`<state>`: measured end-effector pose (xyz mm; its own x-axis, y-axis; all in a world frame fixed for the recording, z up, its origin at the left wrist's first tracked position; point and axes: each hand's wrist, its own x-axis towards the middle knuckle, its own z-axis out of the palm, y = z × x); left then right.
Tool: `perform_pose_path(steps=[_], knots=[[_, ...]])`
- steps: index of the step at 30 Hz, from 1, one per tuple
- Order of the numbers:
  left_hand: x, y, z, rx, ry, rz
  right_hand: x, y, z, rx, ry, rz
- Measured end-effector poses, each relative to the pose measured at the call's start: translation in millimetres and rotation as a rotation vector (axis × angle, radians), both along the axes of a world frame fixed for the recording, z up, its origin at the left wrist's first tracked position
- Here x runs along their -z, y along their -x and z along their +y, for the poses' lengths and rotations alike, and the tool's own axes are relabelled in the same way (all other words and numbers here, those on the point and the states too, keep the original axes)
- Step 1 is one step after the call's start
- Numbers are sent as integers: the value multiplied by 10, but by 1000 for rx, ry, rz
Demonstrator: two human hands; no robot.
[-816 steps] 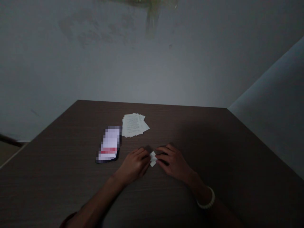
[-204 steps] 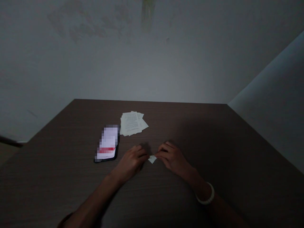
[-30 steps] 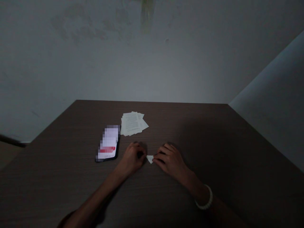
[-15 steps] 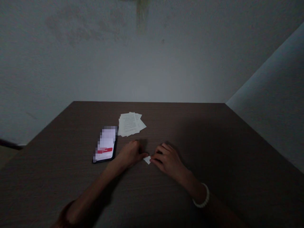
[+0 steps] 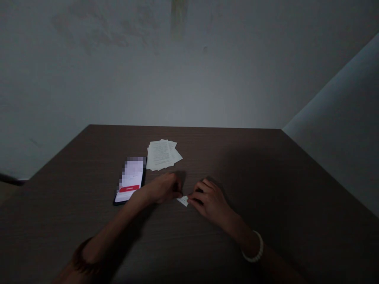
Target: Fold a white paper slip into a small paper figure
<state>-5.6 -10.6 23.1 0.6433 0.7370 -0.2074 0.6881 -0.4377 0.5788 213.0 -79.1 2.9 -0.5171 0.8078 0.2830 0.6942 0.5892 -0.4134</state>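
White folded paper scrap (image 5: 183, 201), small and roughly triangular, is lying flat on the dark brown wood-grain desk (image 5: 68, 209), between the two sets of fingers. Right hand (image 5: 209, 203): fingers are closed and curled downward, with the tips pressed onto the right end of the scrap. Pinch force cannot be read. Left hand (image 5: 163, 188): fingers are curled shut toward the palm, tips just beside the upper-left edge of the scrap. Contact there cannot be confirmed, as the area is dim and shadowed. No other item is seen held by either set of fingers.

Black-framed smartphone (image 5: 129, 181) is lying flat on the desk, left of the left fingers, angled, its lit screen pixelated with a red bar visible. Its lower-right part is overlapped in view by the left forearm. Stack of loose white printed sheets (image 5: 161, 155) is placed beyond the left fingers, just right of the smartphone, slightly fanned. White bead-like bracelet (image 5: 257, 254) is worn on the right wrist, dark band (image 5: 84, 256) on the left. Stained grey wall (image 5: 189, 71) is seen behind the far desk edge.
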Motion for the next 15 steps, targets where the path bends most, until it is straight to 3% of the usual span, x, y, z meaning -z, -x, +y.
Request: perform_pose_path(steps=[9, 15], knots=[[-56, 39, 4, 31, 101, -36, 30, 4, -5, 15, -11, 20], [-111, 19, -9, 51, 67, 26, 25, 22, -15, 23, -21, 21]])
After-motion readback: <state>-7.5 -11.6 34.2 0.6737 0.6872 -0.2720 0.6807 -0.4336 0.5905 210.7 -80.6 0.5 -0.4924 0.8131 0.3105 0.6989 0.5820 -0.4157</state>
